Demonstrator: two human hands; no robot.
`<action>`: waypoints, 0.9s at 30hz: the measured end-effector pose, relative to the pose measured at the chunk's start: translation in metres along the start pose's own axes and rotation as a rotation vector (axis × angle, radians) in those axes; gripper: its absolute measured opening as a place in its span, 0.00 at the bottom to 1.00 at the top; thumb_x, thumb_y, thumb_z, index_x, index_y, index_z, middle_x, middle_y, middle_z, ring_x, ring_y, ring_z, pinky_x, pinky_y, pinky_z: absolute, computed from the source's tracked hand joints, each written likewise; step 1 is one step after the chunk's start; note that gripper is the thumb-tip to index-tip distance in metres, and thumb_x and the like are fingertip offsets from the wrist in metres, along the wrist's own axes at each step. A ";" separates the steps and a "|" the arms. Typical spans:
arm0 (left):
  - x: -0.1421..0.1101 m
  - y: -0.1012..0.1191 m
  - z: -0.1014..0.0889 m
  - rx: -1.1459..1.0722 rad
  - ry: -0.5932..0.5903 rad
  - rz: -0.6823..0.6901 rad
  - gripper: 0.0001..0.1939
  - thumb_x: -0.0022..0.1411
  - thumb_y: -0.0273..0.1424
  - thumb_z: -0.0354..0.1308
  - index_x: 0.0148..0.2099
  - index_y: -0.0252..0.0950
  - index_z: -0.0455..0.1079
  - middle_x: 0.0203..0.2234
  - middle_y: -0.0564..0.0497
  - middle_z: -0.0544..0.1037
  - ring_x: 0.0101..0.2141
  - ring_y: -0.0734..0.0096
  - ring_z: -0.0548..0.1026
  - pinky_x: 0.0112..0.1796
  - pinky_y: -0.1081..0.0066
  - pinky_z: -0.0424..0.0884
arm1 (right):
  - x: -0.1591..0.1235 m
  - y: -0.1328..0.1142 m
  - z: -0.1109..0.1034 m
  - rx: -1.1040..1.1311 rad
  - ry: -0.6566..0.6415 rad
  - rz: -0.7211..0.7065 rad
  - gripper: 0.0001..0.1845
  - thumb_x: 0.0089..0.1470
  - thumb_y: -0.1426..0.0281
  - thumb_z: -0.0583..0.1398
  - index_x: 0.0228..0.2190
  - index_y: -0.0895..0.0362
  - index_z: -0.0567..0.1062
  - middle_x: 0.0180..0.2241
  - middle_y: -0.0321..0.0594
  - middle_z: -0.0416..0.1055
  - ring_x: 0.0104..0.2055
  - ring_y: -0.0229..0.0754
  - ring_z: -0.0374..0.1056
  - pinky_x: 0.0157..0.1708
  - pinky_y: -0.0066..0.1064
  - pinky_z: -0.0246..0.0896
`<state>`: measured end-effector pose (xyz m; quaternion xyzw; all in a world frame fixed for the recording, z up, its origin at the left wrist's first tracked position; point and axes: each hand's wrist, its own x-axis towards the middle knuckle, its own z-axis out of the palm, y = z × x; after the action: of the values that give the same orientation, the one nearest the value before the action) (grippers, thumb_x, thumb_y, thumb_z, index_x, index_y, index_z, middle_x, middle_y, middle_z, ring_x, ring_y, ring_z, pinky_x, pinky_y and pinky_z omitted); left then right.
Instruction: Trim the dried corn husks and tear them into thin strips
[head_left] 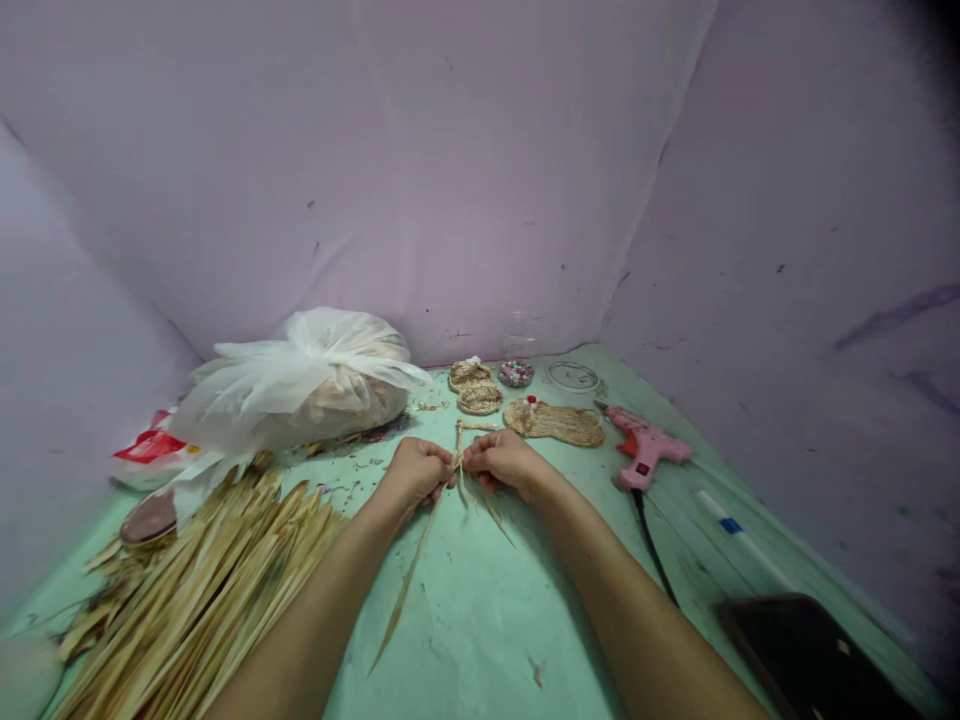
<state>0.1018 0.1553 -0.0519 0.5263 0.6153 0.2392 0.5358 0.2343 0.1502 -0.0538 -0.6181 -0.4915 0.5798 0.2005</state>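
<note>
Between my two hands is a thin braid point(460, 440) of dried plant strips, with loose strip ends point(405, 600) hanging down toward me. My left hand point(420, 470) pinches the strips from the left side. From the right, my right hand point(506, 462) grips them too, thumb and fingers pressed together. The finished end of the braid bends to the right just beyond my fingers. Behind my hands lie a small woven sole point(555, 422) with a red bead and a pair of little woven slippers point(476, 388).
A heap of dried strips point(225, 600) covers the left side, below a tied white plastic bag point(315, 380). A container of beads point(516, 373) and a clear lid point(573, 377) sit at the back. On the right are a pink glue gun point(646, 445), a pen point(739, 535) and a phone point(810, 650).
</note>
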 end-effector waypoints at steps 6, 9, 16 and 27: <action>0.000 0.000 0.001 0.032 0.016 0.013 0.08 0.44 0.25 0.53 0.16 0.34 0.62 0.03 0.59 0.58 0.06 0.82 0.51 0.12 0.77 0.44 | 0.000 0.000 -0.001 -0.017 0.006 -0.009 0.16 0.55 0.66 0.55 0.45 0.59 0.67 0.45 0.44 0.67 0.41 0.43 0.67 0.39 0.40 0.65; 0.000 -0.001 0.002 0.047 0.039 0.022 0.12 0.47 0.29 0.53 0.14 0.35 0.60 0.02 0.58 0.54 0.07 0.81 0.49 0.12 0.76 0.43 | -0.001 0.000 -0.001 -0.034 0.010 -0.014 0.16 0.55 0.66 0.55 0.45 0.60 0.68 0.44 0.44 0.67 0.41 0.42 0.67 0.38 0.40 0.65; 0.005 0.002 0.005 0.109 0.092 0.014 0.08 0.40 0.24 0.53 0.14 0.34 0.60 0.03 0.60 0.54 0.08 0.83 0.49 0.13 0.77 0.43 | 0.004 0.002 0.001 -0.111 0.028 -0.022 0.16 0.55 0.66 0.55 0.45 0.59 0.67 0.45 0.44 0.67 0.41 0.43 0.67 0.38 0.40 0.65; 0.024 -0.008 0.007 0.176 0.094 0.083 0.03 0.37 0.21 0.54 0.16 0.31 0.66 0.08 0.59 0.57 0.14 0.80 0.56 0.17 0.76 0.48 | 0.005 0.005 0.000 -0.386 0.244 -0.148 0.04 0.40 0.74 0.60 0.21 0.59 0.76 0.15 0.35 0.68 0.18 0.34 0.62 0.19 0.24 0.51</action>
<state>0.1083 0.1724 -0.0705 0.5848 0.6360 0.2307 0.4476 0.2357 0.1522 -0.0604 -0.6726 -0.6096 0.3797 0.1784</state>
